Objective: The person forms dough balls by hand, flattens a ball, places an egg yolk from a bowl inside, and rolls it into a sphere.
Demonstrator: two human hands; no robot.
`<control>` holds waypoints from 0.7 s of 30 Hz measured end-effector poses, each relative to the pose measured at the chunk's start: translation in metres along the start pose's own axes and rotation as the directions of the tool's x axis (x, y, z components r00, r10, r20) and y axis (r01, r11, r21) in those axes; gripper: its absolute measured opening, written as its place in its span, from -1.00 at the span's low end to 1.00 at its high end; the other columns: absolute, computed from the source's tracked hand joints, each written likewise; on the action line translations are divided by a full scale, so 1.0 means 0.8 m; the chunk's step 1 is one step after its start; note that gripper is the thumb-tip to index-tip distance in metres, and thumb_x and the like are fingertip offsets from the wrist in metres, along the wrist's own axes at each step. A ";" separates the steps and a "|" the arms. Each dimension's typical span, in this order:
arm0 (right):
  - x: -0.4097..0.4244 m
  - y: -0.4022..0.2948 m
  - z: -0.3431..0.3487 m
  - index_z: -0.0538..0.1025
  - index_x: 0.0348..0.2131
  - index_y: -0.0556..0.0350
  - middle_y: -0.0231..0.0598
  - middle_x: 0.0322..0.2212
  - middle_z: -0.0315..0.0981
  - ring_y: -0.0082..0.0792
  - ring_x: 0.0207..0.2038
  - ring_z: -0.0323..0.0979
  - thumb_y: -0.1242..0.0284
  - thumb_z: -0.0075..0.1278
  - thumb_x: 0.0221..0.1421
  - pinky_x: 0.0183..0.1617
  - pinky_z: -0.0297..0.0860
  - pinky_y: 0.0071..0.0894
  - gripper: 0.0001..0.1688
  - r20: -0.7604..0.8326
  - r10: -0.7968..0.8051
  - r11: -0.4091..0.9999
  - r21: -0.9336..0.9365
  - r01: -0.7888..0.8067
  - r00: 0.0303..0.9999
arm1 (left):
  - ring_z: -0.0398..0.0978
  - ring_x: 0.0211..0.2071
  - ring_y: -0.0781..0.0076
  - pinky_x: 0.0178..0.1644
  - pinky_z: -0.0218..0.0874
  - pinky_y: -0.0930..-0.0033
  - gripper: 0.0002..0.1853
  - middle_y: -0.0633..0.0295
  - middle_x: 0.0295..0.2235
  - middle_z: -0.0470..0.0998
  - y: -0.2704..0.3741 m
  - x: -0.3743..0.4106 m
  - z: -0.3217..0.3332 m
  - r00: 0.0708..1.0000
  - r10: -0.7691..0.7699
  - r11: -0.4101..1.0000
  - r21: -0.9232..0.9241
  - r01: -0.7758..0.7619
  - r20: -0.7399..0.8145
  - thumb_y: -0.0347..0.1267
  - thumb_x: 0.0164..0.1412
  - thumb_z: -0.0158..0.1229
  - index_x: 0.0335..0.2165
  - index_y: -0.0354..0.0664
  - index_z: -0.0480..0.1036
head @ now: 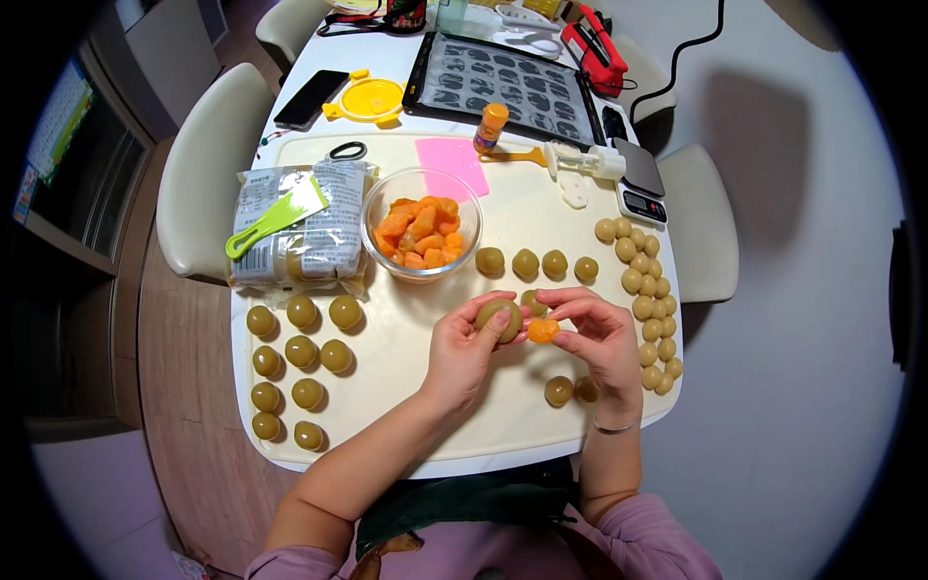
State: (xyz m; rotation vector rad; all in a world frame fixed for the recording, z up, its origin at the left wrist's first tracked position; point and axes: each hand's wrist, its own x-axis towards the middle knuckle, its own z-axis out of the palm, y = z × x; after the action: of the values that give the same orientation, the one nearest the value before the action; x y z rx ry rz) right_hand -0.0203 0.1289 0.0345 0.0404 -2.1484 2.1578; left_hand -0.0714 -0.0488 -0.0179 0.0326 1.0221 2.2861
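My left hand (458,355) holds a slightly flattened ball of olive-brown paste (499,321), its thumb pressed on the surface. Close beside it, my right hand (607,341) pinches an orange lump (542,331), which looks like a salted egg yolk, between thumb and fingertips. Beyond the hands is a row of paste balls (525,264), with another ball (533,301) partly hidden behind my fingers. Near my right wrist lie two more balls (559,391), one partly covered by the hand. A clear glass bowl (475,243) at the back holds several orange pieces (420,228).
Shiny olive balls (300,351) sit on the cream board (406,406) at left; smaller pale dough balls (642,307) line its right edge. Around the back are a plastic-wrapped package (326,239), green scraper (283,216), pink scraper (453,163), plunger mould (594,161), kitchen scale (641,174) and lined baking tray (507,83).
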 end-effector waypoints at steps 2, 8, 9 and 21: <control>0.000 0.001 0.002 0.60 -0.27 0.25 -0.03 -0.07 0.50 -0.29 0.03 0.42 0.69 0.21 -0.07 0.16 0.32 -0.30 -0.74 0.001 0.001 1.000 0.004 -0.001 1.000 | 0.54 -0.09 0.33 0.05 0.40 0.37 -0.65 -0.02 -0.13 0.54 -0.001 0.000 -0.002 1.000 0.000 1.000 0.022 0.000 -0.007 -0.44 0.36 0.02 0.04 -0.43 0.32; 0.005 0.007 0.010 0.61 -0.28 0.23 -0.07 -0.10 0.51 -0.28 0.02 0.44 0.68 0.23 -0.08 0.15 0.32 -0.28 -0.73 -0.047 -0.060 0.995 -0.088 0.056 0.997 | 0.44 0.04 0.34 0.14 0.29 0.36 -0.58 -0.01 0.02 0.43 -0.002 0.005 -0.001 0.999 -0.009 0.996 -0.090 0.006 -0.032 -0.36 0.43 -0.11 0.15 -0.38 0.20; 0.005 0.011 0.011 0.61 -0.29 0.22 -0.09 -0.10 0.52 -0.26 0.02 0.44 0.67 0.24 -0.10 0.15 0.32 -0.28 -0.73 -0.068 -0.095 0.982 -0.167 0.082 0.993 | 0.41 0.08 0.35 0.16 0.26 0.35 -0.56 0.00 0.06 0.41 0.002 0.004 0.001 0.999 -0.042 0.985 -0.172 0.035 -0.035 -0.33 0.44 -0.15 0.18 -0.36 0.17; 0.008 0.038 0.067 0.57 -0.31 0.00 -0.25 -0.08 0.49 -0.15 0.07 0.38 0.49 0.24 -0.08 0.29 0.02 0.12 -0.76 0.031 -0.605 0.260 -0.937 0.233 0.796 | 0.37 0.06 0.46 0.17 0.24 0.39 -0.52 0.13 0.08 0.37 -0.002 0.002 0.003 0.999 -0.054 0.961 -0.272 0.053 0.001 -0.32 0.45 -0.17 0.24 -0.25 0.11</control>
State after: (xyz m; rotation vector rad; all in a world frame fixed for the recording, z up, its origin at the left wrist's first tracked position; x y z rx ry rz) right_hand -0.0321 0.0757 0.0048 0.1393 -2.3770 0.3970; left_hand -0.0715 -0.0453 -0.0176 -0.1146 0.6949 2.3574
